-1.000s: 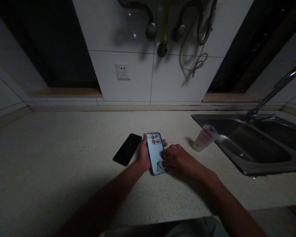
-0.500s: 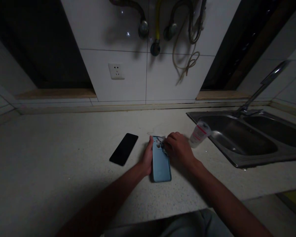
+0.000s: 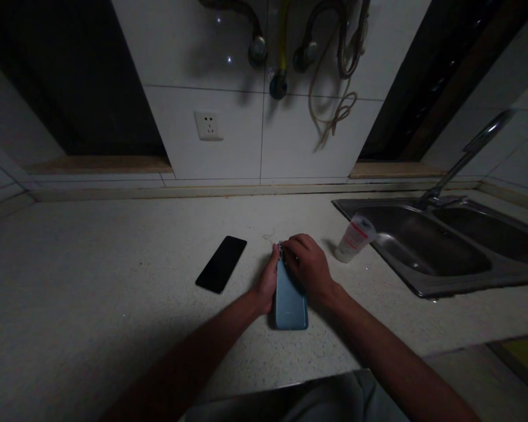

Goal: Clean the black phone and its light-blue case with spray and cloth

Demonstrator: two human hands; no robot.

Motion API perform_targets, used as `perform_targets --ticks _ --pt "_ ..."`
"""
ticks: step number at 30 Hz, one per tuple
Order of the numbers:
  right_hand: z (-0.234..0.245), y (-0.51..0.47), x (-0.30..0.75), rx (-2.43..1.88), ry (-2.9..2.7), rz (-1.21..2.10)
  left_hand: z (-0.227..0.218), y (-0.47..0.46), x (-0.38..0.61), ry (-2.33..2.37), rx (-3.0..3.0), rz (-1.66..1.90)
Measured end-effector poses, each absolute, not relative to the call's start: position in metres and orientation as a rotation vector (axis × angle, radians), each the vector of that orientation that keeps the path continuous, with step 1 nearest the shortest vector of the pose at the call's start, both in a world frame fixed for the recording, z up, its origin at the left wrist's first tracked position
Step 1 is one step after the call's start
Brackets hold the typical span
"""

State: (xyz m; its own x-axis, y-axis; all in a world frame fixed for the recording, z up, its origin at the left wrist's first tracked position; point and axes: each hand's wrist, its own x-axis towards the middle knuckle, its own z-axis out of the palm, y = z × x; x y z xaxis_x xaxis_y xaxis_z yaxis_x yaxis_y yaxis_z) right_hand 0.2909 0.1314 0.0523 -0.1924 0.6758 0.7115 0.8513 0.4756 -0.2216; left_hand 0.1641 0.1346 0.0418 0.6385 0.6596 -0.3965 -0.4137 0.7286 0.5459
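Note:
A light blue phone case (image 3: 291,305) lies over the counter with its inner side facing up. My left hand (image 3: 266,286) grips its left edge, thumb along the upper rim. My right hand (image 3: 310,266) is closed, its fingertips pressed at the top of the case by the camera cutouts. A crumpled white tissue (image 3: 280,247) is in those fingers, mostly hidden by them now. Left of my hands, a black smartphone (image 3: 221,264) rests with its dark screen up.
A clear plastic cup (image 3: 354,239) with red print stands to the right, beside the steel double sink (image 3: 422,243) and its faucet (image 3: 470,149). A pale counter (image 3: 114,264) runs along the tiled wall, which carries a socket (image 3: 209,126) and hoses.
My right hand has moved left across the top of the case, covering the camera cutouts and most of the tissue. The case has shifted slightly right and toward me.

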Motion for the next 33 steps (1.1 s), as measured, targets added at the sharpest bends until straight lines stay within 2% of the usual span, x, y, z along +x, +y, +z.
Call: perform_targets --ticks 10,16,22,33 --pt "0.055 0.126 0.296 -1.001 -2.103 -0.095 0.038 0.142 0.159 0.526 0.336 0.653" --pt "0.06 0.116 0.291 -0.674 -2.441 0.244 0.042 0.156 0.154 0.488 0.334 0.759" --pt "0.072 0.104 0.291 -0.648 -2.582 0.488 0.043 0.158 0.151 0.538 0.299 0.738" --pt "0.084 0.094 0.308 -1.062 -2.727 0.263 0.043 0.157 0.152 0.577 0.333 0.734"
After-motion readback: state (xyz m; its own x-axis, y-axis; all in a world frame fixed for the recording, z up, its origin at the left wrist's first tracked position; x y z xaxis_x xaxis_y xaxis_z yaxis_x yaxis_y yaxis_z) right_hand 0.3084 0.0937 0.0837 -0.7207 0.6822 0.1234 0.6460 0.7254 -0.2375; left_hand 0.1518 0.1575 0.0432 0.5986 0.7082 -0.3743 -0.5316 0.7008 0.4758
